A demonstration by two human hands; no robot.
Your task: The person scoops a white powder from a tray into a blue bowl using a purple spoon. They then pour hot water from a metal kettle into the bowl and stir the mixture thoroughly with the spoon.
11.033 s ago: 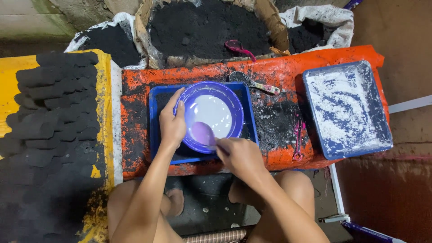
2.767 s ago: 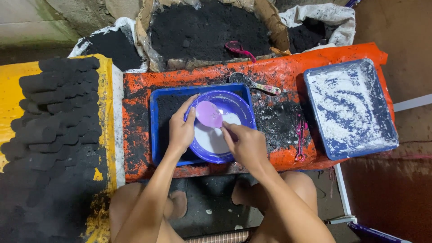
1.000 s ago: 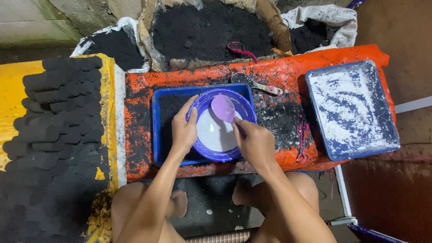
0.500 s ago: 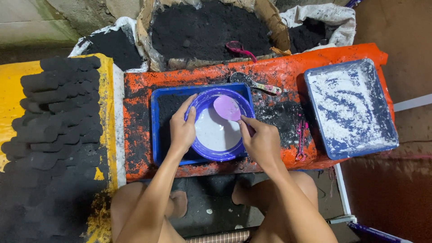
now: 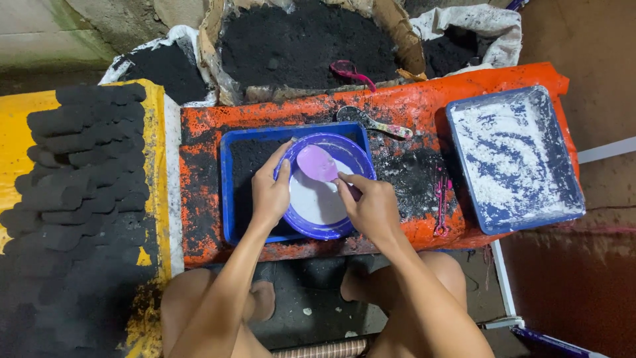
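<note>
A purple bowl (image 5: pixel 356 156) with white liquid in it sits inside a blue tray (image 5: pixel 232 192) on the orange table (image 5: pixel 424 106). My left hand (image 5: pixel 270 192) grips the bowl's left rim. My right hand (image 5: pixel 372 207) holds a pink spoon (image 5: pixel 316 163) by its handle, with the spoon's head over the far part of the bowl, above the white liquid. Black powder covers the left part of the blue tray's floor.
A second blue tray (image 5: pixel 563 159) dusted with white powder stands at the right. Sacks of black powder (image 5: pixel 298 46) line the back. Black pressed logs (image 5: pixel 73 166) are stacked on a yellow surface at the left. A metal spoon (image 5: pixel 371 121) and a pink tool (image 5: pixel 440 199) lie on the table.
The pink spoon has travelled around inside the bowl, from its near left side to its far side and then back a little left. My left hand has stayed on the rim.
</note>
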